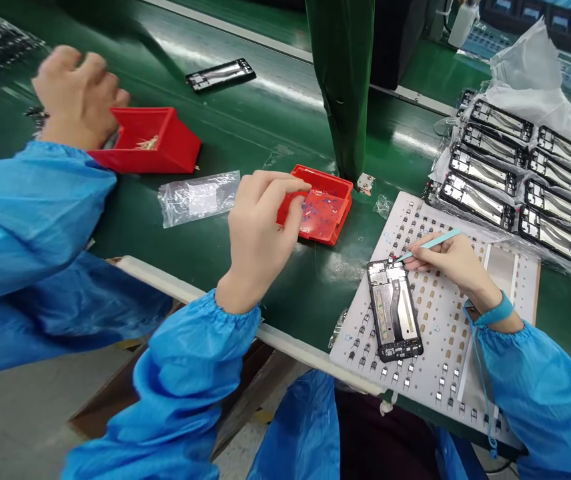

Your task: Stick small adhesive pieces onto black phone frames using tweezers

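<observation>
My left hand [260, 227] reaches over the near rim of a small red tray [321, 204] that holds tiny blue bits, with fingers curled and pinched at its edge. My right hand [453, 261] grips a thin teal pick [428, 245], whose tip touches the top corner of a black phone frame [394, 310]. That frame lies on a white perforated sheet [435, 333] dotted with several small parts.
A co-worker's hand [78, 93] in a blue sleeve hovers by a second red bin [153, 140] at the left. A clear plastic bag [198, 197] lies between the trays. Stacked phone frames [520, 180] fill the right, and a dark green post [343, 80] rises behind.
</observation>
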`<state>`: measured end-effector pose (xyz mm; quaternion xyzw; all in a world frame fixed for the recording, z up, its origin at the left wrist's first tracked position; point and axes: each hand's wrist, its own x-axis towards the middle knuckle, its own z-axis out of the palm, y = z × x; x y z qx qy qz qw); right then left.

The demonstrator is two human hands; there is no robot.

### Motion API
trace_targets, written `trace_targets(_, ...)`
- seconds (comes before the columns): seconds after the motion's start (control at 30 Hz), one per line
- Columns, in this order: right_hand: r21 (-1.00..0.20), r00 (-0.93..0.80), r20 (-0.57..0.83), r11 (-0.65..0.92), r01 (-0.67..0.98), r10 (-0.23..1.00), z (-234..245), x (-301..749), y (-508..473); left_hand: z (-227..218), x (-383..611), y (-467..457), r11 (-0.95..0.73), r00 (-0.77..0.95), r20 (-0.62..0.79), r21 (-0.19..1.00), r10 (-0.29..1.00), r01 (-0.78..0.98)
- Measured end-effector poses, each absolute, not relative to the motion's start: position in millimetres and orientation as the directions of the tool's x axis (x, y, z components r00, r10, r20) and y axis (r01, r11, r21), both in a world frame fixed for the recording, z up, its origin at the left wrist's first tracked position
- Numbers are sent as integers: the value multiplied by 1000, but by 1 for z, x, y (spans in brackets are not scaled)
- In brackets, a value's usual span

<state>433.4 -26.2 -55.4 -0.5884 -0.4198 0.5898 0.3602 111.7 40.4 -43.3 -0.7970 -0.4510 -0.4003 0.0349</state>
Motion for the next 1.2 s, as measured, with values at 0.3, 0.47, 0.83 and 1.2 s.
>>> trace_targets(0.3,-887,-47,-452,-442,136,891,-49,433,-19,-51,129,43,-702,326,725,297,607,647)
trace_targets(0.47,-873,-64,-480,-468,139,875,-50,434,-17,-49,140,25,-868,457,767,258,451,424)
trace_targets(0.83,-899,-25,-428,-423,109,903,-53,430,-21,-78,177,-28,-772,723,321,440,612,458)
trace_targets(1.2,-919,-13,-378,-373,123,926,-52,429,-29,-83,183,-24,-865,808,311,140,500,482)
